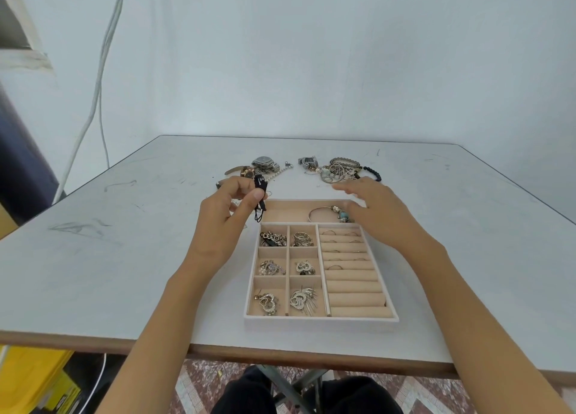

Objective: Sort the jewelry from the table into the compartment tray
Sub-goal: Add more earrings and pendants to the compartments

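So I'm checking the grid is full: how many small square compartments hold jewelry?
6, all of them: chain bracelets far left, rings far right; brooches middle left and right; heart pieces near left and right.

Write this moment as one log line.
left hand: holds black piece | right hand: open above tray | unsorted jewelry: on table

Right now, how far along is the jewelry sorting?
Well under way. Done: the six small compartments of the tray hold pieces, rings sit in the roll slots, a bangle lies in the top section. In hand: the left hand pinches a black piece; the right hand is open. Left: watches and a bracelet pile behind the tray.
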Available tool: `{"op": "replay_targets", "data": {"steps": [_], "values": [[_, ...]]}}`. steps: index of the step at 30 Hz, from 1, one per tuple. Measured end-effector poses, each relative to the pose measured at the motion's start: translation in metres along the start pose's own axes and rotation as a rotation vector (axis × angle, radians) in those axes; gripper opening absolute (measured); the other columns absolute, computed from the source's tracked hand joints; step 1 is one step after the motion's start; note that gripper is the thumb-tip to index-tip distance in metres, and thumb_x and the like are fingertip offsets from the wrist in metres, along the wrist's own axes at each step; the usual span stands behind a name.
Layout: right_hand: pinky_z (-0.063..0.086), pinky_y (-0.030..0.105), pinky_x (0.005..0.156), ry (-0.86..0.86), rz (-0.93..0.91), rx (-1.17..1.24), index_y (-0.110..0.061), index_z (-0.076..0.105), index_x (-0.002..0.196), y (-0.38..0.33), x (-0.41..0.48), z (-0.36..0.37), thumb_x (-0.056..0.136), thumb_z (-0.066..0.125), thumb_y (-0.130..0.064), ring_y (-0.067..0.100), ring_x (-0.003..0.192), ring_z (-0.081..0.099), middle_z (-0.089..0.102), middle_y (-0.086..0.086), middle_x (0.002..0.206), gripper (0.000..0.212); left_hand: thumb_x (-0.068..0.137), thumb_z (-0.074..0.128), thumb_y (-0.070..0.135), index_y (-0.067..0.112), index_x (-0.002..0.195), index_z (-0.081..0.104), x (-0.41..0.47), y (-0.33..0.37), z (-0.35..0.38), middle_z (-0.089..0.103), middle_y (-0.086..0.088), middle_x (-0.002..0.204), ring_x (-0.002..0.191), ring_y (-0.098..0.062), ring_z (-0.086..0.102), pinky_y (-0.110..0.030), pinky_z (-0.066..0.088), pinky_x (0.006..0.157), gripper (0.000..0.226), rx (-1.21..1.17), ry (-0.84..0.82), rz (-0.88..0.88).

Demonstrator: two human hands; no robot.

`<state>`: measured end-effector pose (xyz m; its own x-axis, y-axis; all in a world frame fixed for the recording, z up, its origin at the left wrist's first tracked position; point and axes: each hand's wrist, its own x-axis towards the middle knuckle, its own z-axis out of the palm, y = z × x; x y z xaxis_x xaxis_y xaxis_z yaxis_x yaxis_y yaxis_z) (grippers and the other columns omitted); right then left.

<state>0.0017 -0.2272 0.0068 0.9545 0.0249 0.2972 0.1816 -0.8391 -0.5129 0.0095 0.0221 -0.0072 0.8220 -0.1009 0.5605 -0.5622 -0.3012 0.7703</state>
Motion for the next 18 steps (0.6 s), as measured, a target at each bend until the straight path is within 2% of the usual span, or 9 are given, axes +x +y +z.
{"op": "replay_targets", "data": {"steps": [3,7,10,15,18], "values": [[0.028,0.035,0.112,-0.054,0.096,-0.012,-0.031,0.043,0.140,0.012,-0.021,-0.008,0.099,0.042,-0.025,0.010,0.138,0.031,0.038,-0.008,0.148,0.042,0.094,0.055,0.024,0.025,0.088,0.060,-0.001,0.001,0.000,0.065,0.014,0.087,0.085,-0.003,0.058,-0.015,0.040,0.074,0.008,0.000,-0.001,0.002],[0.016,0.035,0.118,-0.111,0.218,-0.037,-0.030,0.030,0.148,0.018,-0.052,-0.011,0.102,0.033,-0.032,0.009,0.144,0.018,0.024,-0.009,0.156,0.046,0.095,0.055,0.023,0.028,0.085,0.057,-0.001,0.003,0.000,0.064,0.013,0.087,0.087,-0.009,0.058,-0.017,0.042,0.076,0.011,0.006,0.000,0.015],[0.003,0.034,0.119,-0.211,0.235,-0.142,-0.030,0.019,0.151,0.015,-0.070,-0.011,0.102,0.027,-0.040,0.007,0.147,0.003,0.010,-0.009,0.160,0.050,0.095,0.054,0.021,0.029,0.084,0.056,-0.001,0.004,0.000,0.063,0.014,0.085,0.080,-0.002,0.056,-0.012,0.040,0.071,0.014,0.010,-0.004,0.017],[-0.001,0.037,0.119,-0.288,0.209,-0.355,-0.031,0.004,0.152,0.011,-0.083,-0.007,0.102,0.013,-0.042,0.013,0.148,-0.005,-0.005,-0.004,0.161,0.052,0.094,0.056,0.020,0.024,0.086,0.059,-0.001,0.004,0.000,0.063,0.008,0.089,0.081,-0.003,0.054,-0.009,0.039,0.061,0.009,-0.044,-0.018,-0.027],[0.000,0.039,0.119,-0.293,0.204,-0.406,-0.030,0.001,0.152,0.012,-0.083,-0.005,0.102,0.011,-0.041,0.015,0.148,-0.005,-0.006,-0.003,0.161,0.053,0.094,0.057,0.020,0.019,0.089,0.061,0.000,0.004,-0.001,0.064,0.002,0.094,0.084,-0.005,0.055,-0.012,0.040,0.066,0.006,-0.075,-0.019,-0.057]]}}
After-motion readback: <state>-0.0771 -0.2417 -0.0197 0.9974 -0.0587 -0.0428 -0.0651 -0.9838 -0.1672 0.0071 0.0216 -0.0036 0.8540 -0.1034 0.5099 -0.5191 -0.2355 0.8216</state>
